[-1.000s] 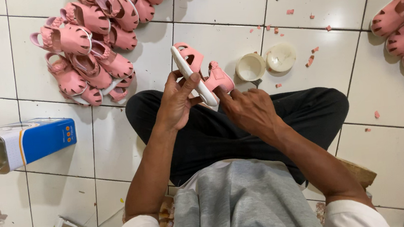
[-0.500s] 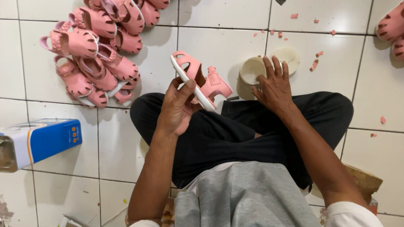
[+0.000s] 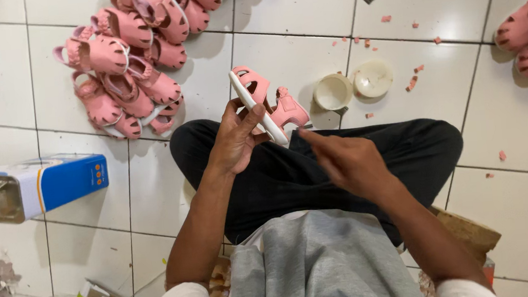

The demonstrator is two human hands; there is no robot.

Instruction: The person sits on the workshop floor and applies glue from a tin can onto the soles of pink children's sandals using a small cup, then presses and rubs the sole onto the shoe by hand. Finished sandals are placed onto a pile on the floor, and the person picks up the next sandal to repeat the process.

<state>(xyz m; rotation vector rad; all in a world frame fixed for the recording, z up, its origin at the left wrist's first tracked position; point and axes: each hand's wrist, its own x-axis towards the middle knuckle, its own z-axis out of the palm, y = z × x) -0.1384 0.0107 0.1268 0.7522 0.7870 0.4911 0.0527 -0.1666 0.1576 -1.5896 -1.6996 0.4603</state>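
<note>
While the left hand still grips the pink sandal, the right hand has come back from the cups, fingers loose, holding nothing I can see.

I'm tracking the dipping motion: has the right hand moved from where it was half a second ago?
Yes. The right hand has pulled back from the small white pot toward the pink sandal.

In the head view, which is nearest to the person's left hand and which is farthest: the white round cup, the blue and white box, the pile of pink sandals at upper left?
Measured from the left hand:
1. White round cup, on the floor to its upper right.
2. Pile of pink sandals, up and to its left.
3. Blue and white box, far left on the floor.
</note>
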